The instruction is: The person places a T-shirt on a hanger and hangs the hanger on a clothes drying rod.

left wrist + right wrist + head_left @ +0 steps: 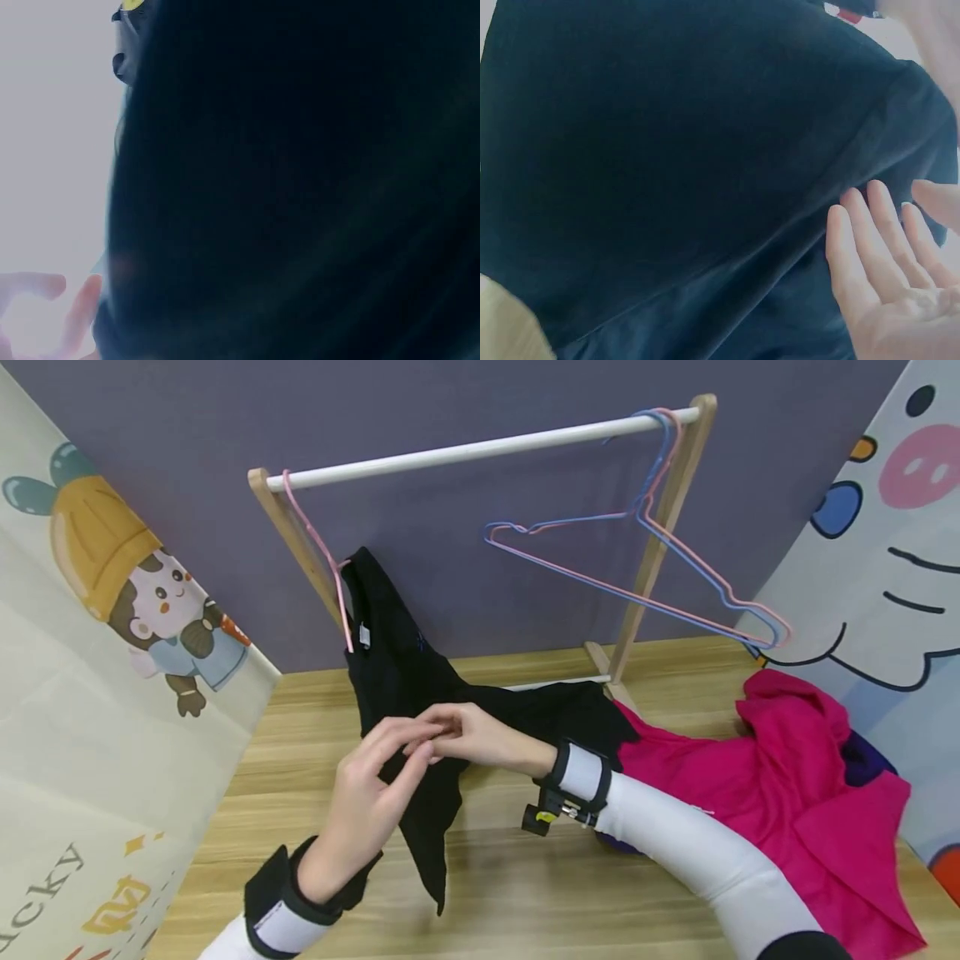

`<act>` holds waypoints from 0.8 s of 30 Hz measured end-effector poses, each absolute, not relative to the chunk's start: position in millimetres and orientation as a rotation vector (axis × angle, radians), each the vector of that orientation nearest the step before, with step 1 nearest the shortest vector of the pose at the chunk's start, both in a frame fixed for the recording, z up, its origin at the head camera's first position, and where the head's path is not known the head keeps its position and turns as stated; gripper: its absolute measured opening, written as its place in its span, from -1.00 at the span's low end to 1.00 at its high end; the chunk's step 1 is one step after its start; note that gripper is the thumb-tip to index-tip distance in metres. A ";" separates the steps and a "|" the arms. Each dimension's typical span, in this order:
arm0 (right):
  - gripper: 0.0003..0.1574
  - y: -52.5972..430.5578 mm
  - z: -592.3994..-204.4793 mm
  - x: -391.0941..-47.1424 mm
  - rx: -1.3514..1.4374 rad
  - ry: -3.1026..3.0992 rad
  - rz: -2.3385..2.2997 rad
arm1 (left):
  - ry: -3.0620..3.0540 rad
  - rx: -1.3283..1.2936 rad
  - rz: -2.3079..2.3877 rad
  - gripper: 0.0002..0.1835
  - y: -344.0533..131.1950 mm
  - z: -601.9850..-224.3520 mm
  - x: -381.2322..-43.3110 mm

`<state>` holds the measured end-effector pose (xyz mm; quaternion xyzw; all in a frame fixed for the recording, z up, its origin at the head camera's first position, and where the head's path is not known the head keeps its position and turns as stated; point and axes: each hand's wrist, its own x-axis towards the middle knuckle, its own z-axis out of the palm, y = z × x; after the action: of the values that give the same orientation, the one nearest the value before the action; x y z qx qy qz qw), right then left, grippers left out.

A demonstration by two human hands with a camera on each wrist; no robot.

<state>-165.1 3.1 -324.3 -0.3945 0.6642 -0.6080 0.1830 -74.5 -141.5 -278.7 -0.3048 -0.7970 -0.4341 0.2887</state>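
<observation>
A black garment [405, 668] with a small white label hangs from a pink hanger [322, 547] at the rack's left end. Before the garment, my left hand [375, 785] and right hand [483, 735] meet at the fingertips. The right wrist view shows the right fingers [877, 255] fairly straight beside the dark cloth, gripping nothing. In the left wrist view, thumb and finger stand apart at the lower left, and dark cloth fills most of the picture. Whether the fingertips touch the cloth cannot be told.
A wooden rack with a white rail [480, 450] stands at the back. Blue and pink hangers [600, 585] hang at its right end. Bright pink cloth [780, 802] lies on the right of the wood-grain surface [510, 877], with dark purple cloth [864, 762] beneath. Printed panels flank both sides.
</observation>
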 end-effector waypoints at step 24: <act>-0.65 172.7 -390.1 -157.5 -0.535 2.132 -1.855 | -2.246 -0.219 -1.504 -0.80 -130.1 -389.1 -98.1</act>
<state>-157.5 172.7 -390.1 -0.1843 0.7348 -0.6393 0.1322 -98.1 -130.1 -389.1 -0.0788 -0.8093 -0.5417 0.2130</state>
